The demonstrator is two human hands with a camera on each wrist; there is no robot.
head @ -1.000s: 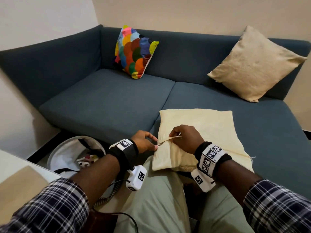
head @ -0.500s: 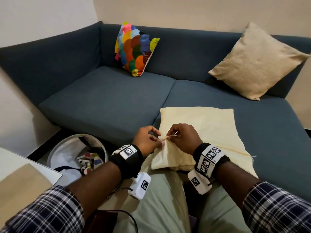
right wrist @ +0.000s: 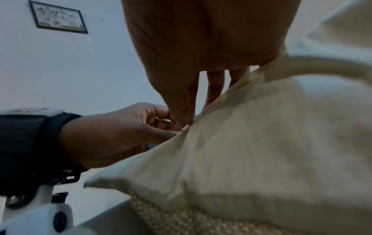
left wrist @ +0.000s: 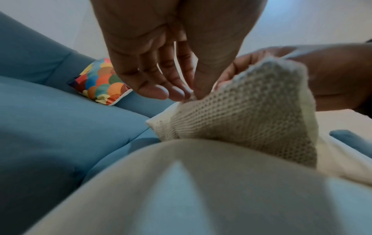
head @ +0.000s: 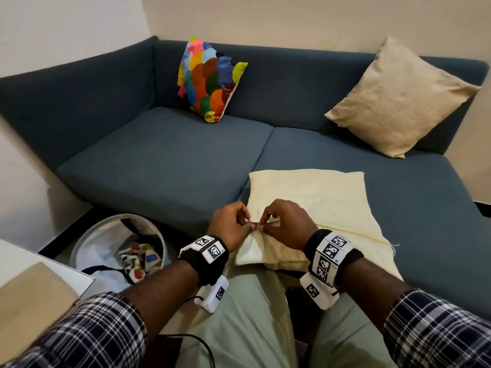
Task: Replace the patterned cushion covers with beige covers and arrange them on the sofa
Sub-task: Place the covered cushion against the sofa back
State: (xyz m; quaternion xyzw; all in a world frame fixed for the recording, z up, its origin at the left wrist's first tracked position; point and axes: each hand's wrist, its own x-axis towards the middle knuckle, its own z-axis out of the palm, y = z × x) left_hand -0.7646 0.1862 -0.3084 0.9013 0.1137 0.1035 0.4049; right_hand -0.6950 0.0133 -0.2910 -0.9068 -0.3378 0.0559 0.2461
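Both hands (head: pixel 261 225) pinch beige cover (head: pixel 318 197) seam

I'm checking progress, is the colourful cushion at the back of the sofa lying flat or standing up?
Standing up: the patterned cushion sits on one corner and leans against the sofa backrest.

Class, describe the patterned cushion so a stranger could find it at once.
Start at the blue sofa and look to its left back corner. The patterned cushion leans on the backrest there. It alone bears bright overlapping circles; the other two are plain beige.
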